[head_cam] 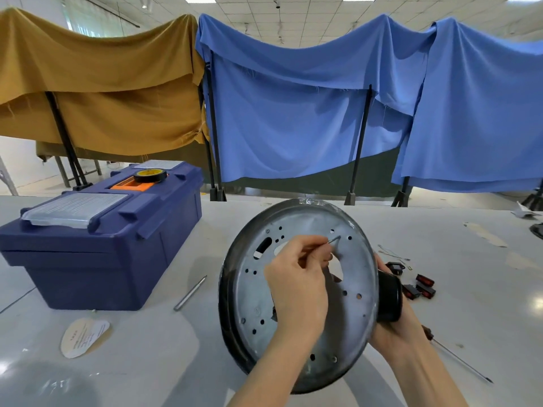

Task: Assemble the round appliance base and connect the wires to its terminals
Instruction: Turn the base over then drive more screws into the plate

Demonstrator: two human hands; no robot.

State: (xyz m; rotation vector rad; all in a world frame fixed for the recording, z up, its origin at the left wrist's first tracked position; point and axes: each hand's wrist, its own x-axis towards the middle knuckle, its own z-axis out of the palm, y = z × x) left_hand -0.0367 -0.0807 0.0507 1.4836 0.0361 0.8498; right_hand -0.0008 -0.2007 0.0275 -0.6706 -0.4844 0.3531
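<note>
The white tabletop (164, 362) filled the lower half of the frame. A blue toolbox (97, 259) sat at left with its lid closed, pushed back, probably to leave working room at centre. The round appliance base (255, 304) stood in the lower centre, tipped up on its edge with its perforated metal face toward the camera, seemingly so the holes could be seen and reached.

The right hand (393, 333), at the lower right, was wrapped round the base's right rim beside a black fitting (389, 298), steadying the tilt. The left hand (296, 286), in front of the plate's middle, had its fingertips pinched together on a thin wire end (335, 239), aiming it at a hole in the upper part of the plate; whether it had entered was unclear.

A screwdriver (461, 359) lay at the lower right. Red-faced switches (423, 286) and loose wires (393, 254) lay at right, close by for later connections.
</note>
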